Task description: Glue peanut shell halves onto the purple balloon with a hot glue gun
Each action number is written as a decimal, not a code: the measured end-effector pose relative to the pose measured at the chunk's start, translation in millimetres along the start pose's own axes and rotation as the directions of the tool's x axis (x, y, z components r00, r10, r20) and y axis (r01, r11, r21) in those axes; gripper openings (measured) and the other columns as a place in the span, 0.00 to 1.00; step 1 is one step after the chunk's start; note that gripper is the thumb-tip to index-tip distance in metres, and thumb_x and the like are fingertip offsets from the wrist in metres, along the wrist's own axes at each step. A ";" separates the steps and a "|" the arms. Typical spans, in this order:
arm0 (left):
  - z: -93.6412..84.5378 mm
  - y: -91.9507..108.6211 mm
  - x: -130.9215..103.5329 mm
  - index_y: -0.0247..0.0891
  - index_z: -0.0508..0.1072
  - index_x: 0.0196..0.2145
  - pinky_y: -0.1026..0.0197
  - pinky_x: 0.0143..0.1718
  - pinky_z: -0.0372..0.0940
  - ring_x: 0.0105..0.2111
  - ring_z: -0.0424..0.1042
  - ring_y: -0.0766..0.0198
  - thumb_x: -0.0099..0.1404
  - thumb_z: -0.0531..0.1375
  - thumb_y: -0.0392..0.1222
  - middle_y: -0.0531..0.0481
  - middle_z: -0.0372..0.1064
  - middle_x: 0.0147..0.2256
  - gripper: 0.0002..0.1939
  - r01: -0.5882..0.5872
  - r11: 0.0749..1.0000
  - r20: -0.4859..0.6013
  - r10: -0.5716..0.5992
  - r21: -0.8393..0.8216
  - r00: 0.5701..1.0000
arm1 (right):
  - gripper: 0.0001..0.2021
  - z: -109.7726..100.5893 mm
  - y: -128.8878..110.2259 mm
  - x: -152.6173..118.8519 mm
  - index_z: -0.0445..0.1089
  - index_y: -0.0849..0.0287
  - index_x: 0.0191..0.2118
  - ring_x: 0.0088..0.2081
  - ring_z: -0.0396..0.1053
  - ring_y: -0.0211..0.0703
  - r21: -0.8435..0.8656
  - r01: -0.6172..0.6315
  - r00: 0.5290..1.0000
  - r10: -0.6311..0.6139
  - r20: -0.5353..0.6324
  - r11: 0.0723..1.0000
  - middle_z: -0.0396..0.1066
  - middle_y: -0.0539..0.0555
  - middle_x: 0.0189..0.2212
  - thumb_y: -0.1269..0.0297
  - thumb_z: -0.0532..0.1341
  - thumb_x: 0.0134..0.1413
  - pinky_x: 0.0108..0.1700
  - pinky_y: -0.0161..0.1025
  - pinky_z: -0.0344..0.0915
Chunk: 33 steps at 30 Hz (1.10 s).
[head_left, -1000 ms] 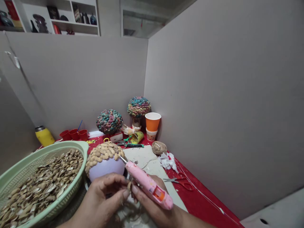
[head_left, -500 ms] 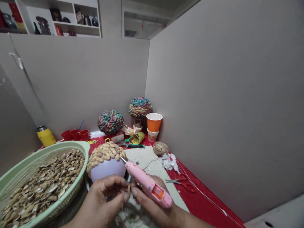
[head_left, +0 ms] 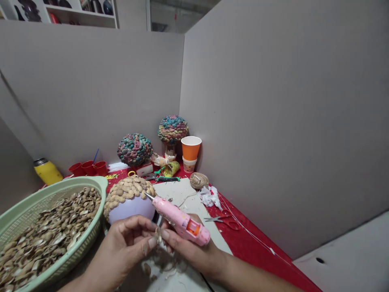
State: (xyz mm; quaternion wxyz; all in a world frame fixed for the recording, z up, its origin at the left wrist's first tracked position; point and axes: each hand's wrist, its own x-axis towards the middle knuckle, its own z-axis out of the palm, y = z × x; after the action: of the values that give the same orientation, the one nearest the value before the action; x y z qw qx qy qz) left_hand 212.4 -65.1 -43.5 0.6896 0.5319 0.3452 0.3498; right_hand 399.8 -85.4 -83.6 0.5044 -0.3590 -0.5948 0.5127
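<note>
Between the fingertips of my left hand (head_left: pixel 129 241) is a small peanut shell (head_left: pixel 158 233), held edge-on. My right hand (head_left: pixel 197 251) grips a pink hot glue gun (head_left: pixel 174 217), whose metal nozzle points up and left; its thumb and fingertips also meet at the shell. Just beyond my hands sits a lilac balloon (head_left: pixel 132 209), its upper part covered with peanut shells (head_left: pixel 129 190). In this view the nozzle tip overlaps the balloon's right side; whether they touch I cannot tell. Loose shell bits (head_left: pixel 147 268) lie below my hands.
A green basket (head_left: pixel 101 184) of peanut shells stands at left. Further back are two colourful shell-covered balls (head_left: pixel 135 149), an orange cup (head_left: pixel 191 151), red cups (head_left: pixel 88 168), pliers (head_left: pixel 168 179) and a yellow jar (head_left: pixel 48 172). Twine (head_left: pixel 199 181), tissue (head_left: pixel 209 196) and scissors (head_left: pixel 226 221) lie right.
The view has tilted down and turned right, so things appear further left and higher. My hands stay together at the shell, which shows more of its pale side.
</note>
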 end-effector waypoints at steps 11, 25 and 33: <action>4.3 0.0 -2.3 0.36 0.79 0.32 0.70 0.32 0.68 0.29 0.75 0.66 0.54 0.72 0.43 0.51 0.77 0.27 0.10 -0.035 0.999 0.001 0.035 -0.015 0.999 | 0.18 0.0 1.1 0.4 0.69 0.62 0.30 0.22 0.63 0.35 0.040 -0.028 0.999 0.029 -0.024 0.999 0.65 0.48 0.20 0.49 0.65 0.55 0.26 0.33 0.61; 9.4 -26.0 -14.8 0.37 0.80 0.34 0.66 0.37 0.67 0.32 0.73 0.66 0.56 0.71 0.44 0.47 0.76 0.33 0.10 -0.257 0.966 0.097 0.255 0.014 0.962 | 0.20 0.8 -1.1 -6.5 0.67 0.59 0.29 0.24 0.62 0.37 -0.013 -0.017 0.993 0.015 -0.121 1.000 0.63 0.47 0.21 0.45 0.63 0.57 0.28 0.34 0.61; 13.3 -37.0 -16.9 0.35 0.78 0.33 0.65 0.37 0.67 0.30 0.73 0.68 0.49 0.74 0.48 0.48 0.75 0.32 0.17 -0.062 0.987 0.174 0.088 -0.152 0.981 | 0.21 0.2 12.7 -3.9 0.68 0.58 0.28 0.26 0.64 0.40 -0.007 -0.036 0.963 0.033 -0.269 0.999 0.66 0.50 0.22 0.43 0.64 0.55 0.31 0.37 0.63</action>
State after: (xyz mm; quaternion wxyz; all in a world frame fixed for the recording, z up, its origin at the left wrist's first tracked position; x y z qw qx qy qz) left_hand 219.2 -92.9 -75.2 0.7413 0.5222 0.2347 0.3502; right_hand 399.4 -86.3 -96.9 0.5692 -0.4385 -0.5177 0.4644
